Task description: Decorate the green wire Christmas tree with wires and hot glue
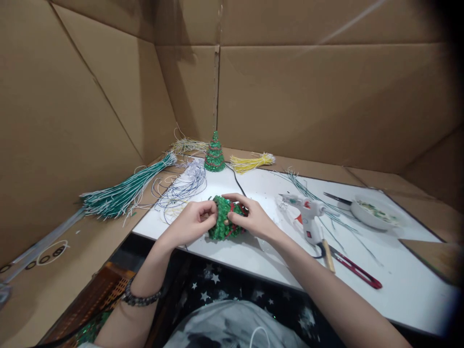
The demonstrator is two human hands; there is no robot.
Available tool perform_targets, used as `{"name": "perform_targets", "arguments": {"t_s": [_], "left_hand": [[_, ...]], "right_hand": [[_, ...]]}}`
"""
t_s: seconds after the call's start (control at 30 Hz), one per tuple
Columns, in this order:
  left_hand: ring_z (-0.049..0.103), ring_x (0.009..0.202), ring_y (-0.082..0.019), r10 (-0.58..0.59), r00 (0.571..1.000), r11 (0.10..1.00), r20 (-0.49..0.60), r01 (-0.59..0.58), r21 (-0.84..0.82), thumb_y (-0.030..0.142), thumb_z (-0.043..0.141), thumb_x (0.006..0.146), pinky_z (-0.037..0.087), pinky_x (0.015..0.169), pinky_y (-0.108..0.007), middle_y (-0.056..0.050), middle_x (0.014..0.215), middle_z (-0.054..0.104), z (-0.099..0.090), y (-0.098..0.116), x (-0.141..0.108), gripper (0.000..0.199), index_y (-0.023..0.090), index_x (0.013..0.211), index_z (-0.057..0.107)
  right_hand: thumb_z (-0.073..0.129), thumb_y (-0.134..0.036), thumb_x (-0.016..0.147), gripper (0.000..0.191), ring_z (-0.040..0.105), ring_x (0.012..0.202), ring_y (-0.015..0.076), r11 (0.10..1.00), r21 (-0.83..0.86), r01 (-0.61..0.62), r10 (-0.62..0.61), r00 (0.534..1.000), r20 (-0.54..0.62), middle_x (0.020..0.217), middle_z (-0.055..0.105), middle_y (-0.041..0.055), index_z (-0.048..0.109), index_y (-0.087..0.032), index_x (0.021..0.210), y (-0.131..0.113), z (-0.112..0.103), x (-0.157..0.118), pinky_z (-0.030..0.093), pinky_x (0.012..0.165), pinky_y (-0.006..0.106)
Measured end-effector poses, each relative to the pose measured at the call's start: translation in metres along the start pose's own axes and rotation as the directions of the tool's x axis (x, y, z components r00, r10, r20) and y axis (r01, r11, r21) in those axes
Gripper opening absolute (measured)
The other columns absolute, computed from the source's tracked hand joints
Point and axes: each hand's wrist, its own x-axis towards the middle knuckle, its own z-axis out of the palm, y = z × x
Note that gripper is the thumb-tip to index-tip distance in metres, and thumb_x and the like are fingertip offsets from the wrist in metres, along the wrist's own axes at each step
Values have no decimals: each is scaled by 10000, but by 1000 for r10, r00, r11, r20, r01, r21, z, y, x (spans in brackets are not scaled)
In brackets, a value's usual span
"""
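Near the white table's front edge, the left hand's fingers pinch the left end of a glittery green, red-banded rounded piece, seemingly crosswise; the right hand's fingers grip its right.

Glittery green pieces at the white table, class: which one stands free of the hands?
The upright tree, at the back, left of the yellow bundle; untouched, while the left hand and right hand hold the other piece.
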Motion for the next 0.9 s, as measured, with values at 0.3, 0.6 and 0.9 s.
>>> {"name": "perform_targets", "arguments": {"t_s": [0.3, 0.6, 0.9], "left_hand": [[465, 625, -102, -131, 991, 980, -32, 125, -157, 357, 551, 858, 349, 576, -210, 25, 675, 530, 2, 6, -1, 248, 160, 708, 550], [211, 463, -68, -294, 956, 926, 26, 291, -239, 569, 554, 837, 143, 429, -220, 80, 563, 311, 0, 4, -3, 410, 181, 711, 526], [234, 478, -59, -295, 953, 892, 70, 301, -337, 636, 652, 760, 140, 434, -207, 72, 579, 358, 2, 5, -1, 482, 167, 723, 548]], "right_hand": [[627, -337, 747, 489, 606, 817, 182, 999, -40, -37, 35, 998, -49, 1076, 722, 33, 667, -233, 1223, 0, 3, -1, 478, 748, 305], [635, -344, 749, 484, 619, 807, 183, 998, -44, -40, 37, 997, -69, 1075, 728, 39, 669, -234, 1220, -1, 5, -1, 493, 760, 317], [643, -334, 746, 477, 630, 820, 186, 998, -48, -38, 34, 996, -79, 1072, 732, 32, 674, -247, 1214, -2, 4, -2, 499, 759, 315]]}}
